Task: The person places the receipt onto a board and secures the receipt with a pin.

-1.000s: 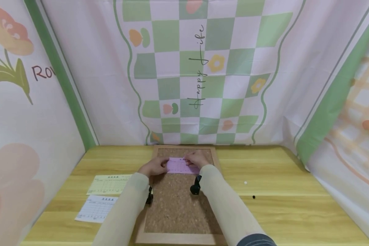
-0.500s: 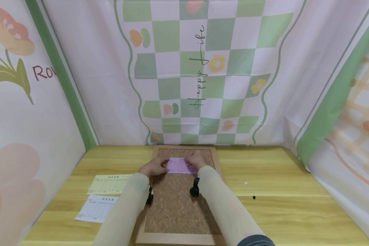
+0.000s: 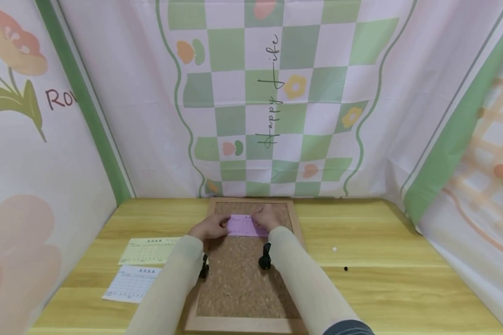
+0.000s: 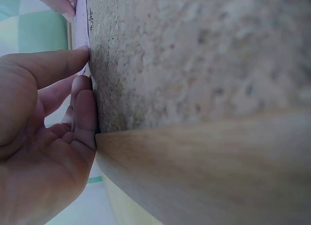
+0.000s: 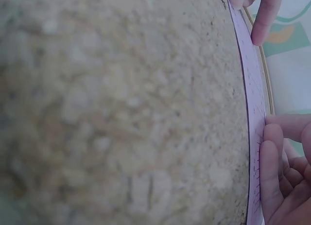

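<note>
Your right hand (image 3: 269, 217) has shifted slightly left; its grip I cannot tell. Your left hand (image 3: 209, 227), grip apart, presses the lilac form (image 3: 241, 225); easing off could skew it.

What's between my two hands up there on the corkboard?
The pink printed slip lies between your left hand and right hand, on the corkboard; the head view shows it.

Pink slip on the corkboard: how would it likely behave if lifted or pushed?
The pink slip shows a paper-thin edge, so probably light and floppy. Lying flat on the corkboard, it would likely slide if pushed, unless pinned.
</note>
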{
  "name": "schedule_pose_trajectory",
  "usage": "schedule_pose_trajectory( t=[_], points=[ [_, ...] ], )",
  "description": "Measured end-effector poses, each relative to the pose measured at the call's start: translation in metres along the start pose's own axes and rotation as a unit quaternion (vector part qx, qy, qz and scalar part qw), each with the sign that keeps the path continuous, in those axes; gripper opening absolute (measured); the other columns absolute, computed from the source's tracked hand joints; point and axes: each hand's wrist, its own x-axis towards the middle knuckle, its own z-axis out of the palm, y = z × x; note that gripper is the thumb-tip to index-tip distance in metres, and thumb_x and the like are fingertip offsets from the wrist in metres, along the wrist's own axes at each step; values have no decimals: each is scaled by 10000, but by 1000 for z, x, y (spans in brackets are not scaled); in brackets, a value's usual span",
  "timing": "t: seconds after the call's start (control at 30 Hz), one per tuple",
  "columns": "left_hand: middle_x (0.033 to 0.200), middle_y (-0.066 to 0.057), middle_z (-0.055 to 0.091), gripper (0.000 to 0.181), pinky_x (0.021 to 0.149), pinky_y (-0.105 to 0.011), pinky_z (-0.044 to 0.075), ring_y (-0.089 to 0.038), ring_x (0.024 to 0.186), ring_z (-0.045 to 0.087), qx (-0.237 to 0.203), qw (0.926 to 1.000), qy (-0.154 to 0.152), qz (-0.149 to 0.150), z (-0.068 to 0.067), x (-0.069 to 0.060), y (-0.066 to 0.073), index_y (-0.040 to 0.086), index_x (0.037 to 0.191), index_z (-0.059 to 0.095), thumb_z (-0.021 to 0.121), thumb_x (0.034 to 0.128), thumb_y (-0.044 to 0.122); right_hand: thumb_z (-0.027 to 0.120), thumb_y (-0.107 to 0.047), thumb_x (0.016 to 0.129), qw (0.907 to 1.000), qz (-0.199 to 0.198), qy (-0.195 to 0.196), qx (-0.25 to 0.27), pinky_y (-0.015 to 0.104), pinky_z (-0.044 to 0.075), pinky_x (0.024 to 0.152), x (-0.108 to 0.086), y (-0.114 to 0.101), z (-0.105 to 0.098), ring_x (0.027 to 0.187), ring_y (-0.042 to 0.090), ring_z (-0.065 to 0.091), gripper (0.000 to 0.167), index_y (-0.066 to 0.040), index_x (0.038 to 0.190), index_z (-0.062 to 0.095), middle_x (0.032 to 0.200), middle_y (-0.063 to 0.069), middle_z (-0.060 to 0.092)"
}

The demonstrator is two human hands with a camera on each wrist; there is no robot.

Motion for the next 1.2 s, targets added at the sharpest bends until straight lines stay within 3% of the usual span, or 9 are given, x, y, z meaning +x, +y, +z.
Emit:
schedule_pose_trajectory(
  t=[0.3,0.5,0.67,0.83,1.0,1.2],
  points=[
    [922,-84,539,522,735,-317,390,-200,832,482,-4,10000,0,-59,1,0,-1,-59,1443,476,616,946,22,684,-151,922,9984,-62,-59,553,249,493,541,2,6,0,581,124,599,161,-22,839,734,675,40,666],
    [1105,-108,606,527,837,-359,435,-207,929,509,-194,9994,-14,-285,1,0,-1,-40,1460,465,612,960,39,634,-133,964,9960,-105,-375,801,255,548,604,1,6,-4,636,115,635,204,44,962,735,753,72,690],
    [1062,-99,580,537,779,-341,414,-216,897,498,-234,9995,-43,-200,2,2,-6,-44,1467,452,607,965,63,580,-115,987,9929,-84,-635,1000,304,573,681,-1,5,-10,731,163,676,251,88,1069,703,871,132,707],
    [997,-86,555,535,748,-321,388,-211,864,488,-141,9998,-38,-105,3,3,-8,-54,1459,458,605,959,68,569,-144,991,9914,-211,-916,906,340,578,720,-2,7,-17,818,212,707,289,83,1125,688,933,139,725],
    [1032,-79,564,521,773,-322,388,-203,899,490,-163,9993,-13,-334,2,1,0,-22,1468,465,603,973,64,568,-157,987,9903,-416,-1091,760,368,576,764,-8,3,-26,900,260,712,325,83,1183,667,993,158,730],
    [1053,-83,566,524,788,-329,392,-204,909,486,-257,9990,-28,-367,2,0,0,-26,1469,461,608,972,50,564,-138,993,9874,-712,-1298,552,379,572,779,-14,-2,-36,924,296,691,343,114,1218,621,1028,204,706]
  ],
)
